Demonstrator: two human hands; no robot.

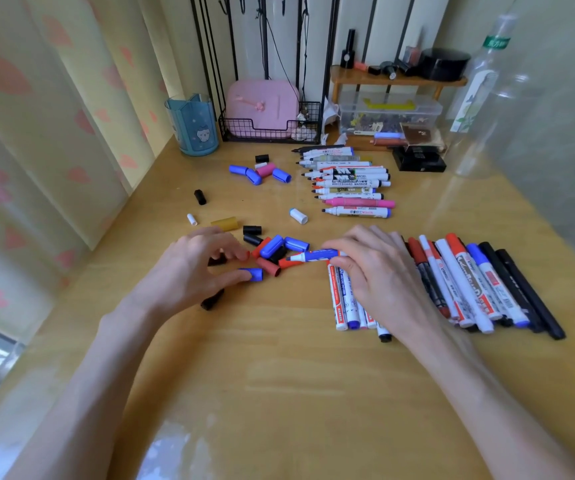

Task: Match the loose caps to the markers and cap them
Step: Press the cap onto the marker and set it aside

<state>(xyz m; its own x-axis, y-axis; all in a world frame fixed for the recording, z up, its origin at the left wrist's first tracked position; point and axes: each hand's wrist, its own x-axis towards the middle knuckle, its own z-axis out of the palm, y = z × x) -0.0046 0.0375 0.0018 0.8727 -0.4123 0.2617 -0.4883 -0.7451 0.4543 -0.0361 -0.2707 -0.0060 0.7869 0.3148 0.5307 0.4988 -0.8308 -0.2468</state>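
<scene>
The right hand (376, 271) pinches the uncapped blue marker (320, 255), long axis left-right, tip pointing left toward the blue cap (254, 274) on the tabletop (279, 358) just beside, where the thumb of the nearer left hand (189, 268) touches it, fingers (234, 252) curled, pinch unclear.

desk: wooden desk (279, 375) | on it: loose caps (272, 247) | uncapped markers (348, 183) | capped markers (469, 282) | blue cup (194, 128)

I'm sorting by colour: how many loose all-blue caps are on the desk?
6 blue caps: three in the far cluster, two in the near pile, one by the left hand. Hands may hide more.
</scene>
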